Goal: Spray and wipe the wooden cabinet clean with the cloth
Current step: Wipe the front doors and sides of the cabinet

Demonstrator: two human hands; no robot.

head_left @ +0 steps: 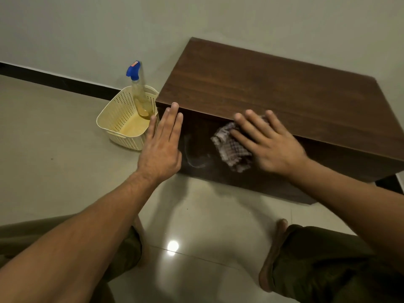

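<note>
A low dark wooden cabinet (273, 88) stands against the wall, its front face turned toward me. My right hand (269, 141) presses a crumpled checked cloth (231, 147) flat against that front face, fingers spread; both are motion-blurred. A pale wet smear (194, 158) shows on the wood to the left of the cloth. My left hand (162, 143) lies flat with fingers straight against the cabinet's front left corner and holds nothing. The spray bottle (138, 90), clear with a blue trigger head, stands in a basket to the left of the cabinet.
The cream perforated plastic basket (118, 119) sits on the tiled floor touching the cabinet's left side. A black skirting strip (54, 80) runs along the wall. My knees and bare feet are at the bottom, with glossy floor tiles (196, 215) between them.
</note>
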